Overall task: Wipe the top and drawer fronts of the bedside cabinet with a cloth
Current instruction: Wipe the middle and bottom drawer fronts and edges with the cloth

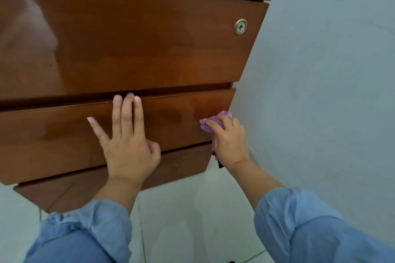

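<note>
A brown wooden bedside cabinet (128,38) fills the upper left, seen from close and low. Its large top drawer front carries a round metal lock (240,26). Below it lies the middle drawer front (53,134), then the bottom drawer front (177,168). My left hand (126,141) rests flat on the middle drawer front, fingers spread and pointing up to the gap above it. My right hand (229,143) grips a bunched purple cloth (215,120) and presses it against the right end of the middle drawer front. Damp streaks show on the wood near the cloth.
A pale wall (320,70) stands right beside the cabinet's right side. White floor tiles (192,220) lie below the cabinet. Blue sleeves (299,220) cover both forearms at the bottom of the view.
</note>
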A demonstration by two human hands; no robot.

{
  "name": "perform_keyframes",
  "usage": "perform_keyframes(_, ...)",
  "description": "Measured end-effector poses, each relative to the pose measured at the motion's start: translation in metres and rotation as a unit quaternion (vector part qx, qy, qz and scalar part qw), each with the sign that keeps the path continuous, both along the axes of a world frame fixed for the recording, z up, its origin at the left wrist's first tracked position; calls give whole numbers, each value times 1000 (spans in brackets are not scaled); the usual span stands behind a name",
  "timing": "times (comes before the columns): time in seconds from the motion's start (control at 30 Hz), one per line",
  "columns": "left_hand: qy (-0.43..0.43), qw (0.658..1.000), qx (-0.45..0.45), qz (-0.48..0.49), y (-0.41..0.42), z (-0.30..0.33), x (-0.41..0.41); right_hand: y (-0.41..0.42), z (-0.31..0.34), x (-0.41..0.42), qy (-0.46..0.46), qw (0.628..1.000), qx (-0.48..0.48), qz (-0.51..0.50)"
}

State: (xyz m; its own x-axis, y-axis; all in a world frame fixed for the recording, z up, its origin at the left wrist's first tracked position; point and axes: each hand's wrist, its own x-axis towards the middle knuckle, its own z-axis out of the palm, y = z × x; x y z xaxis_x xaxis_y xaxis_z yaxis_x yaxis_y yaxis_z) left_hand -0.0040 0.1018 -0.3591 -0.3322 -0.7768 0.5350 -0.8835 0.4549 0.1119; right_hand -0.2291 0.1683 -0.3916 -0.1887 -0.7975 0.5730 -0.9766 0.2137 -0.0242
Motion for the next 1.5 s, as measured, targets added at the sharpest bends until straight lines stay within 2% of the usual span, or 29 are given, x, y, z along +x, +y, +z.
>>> perform_keyframes(0.13, -5, 1000, 6, -5, 0, -1, 2, -1, 1, 4, -11, 998, 64, -24)
perform_keyframes(0.27, -18, 1000, 9, -19, 3, 4, 5, 9, -2, 3, -48, 977, 207, -31)
perform_keyframes(0.33, -36, 999, 9, -22, 3, 10, 10, 16, -1, 6, -77, 983, 162, -45)
perform_keyframes(0.4, -57, 998, 8, -25, 3, 12, 17, 16, 3, 15, -123, 989, 45, -74)
perform_keyframes(0.5, -78, 997, 1, -27, 4, 13, 23, 7, 16, 27, -184, 970, -137, -84)
perform_keyframes(0.53, -76, 997, 0, -27, 5, 13, 23, 3, 20, 28, -184, 966, -165, -73)
perform_keyframes(0.67, -73, 997, -3, -16, 6, 13, 19, -7, 16, 20, -149, 976, -157, -10)
perform_keyframes(0.9, -27, 999, -17, 1, -1, -1, 6, -12, -36, 15, -140, 973, -184, -22)
perform_keyframes(1.13, 0, 999, -31, 15, -8, -10, -6, -12, -101, 4, -189, 977, -56, -82)
perform_keyframes(1.3, -7, 1000, -28, 11, -8, -12, -3, -2, -82, 22, -149, 982, -53, -102)
perform_keyframes(1.4, -8, 1000, -23, 3, -5, -7, 0, 0, -48, 31, -133, 980, -108, -105)
perform_keyframes(1.5, -12, 1000, -18, -1, -3, -5, 2, -10, -8, 31, -125, 975, -173, -66)
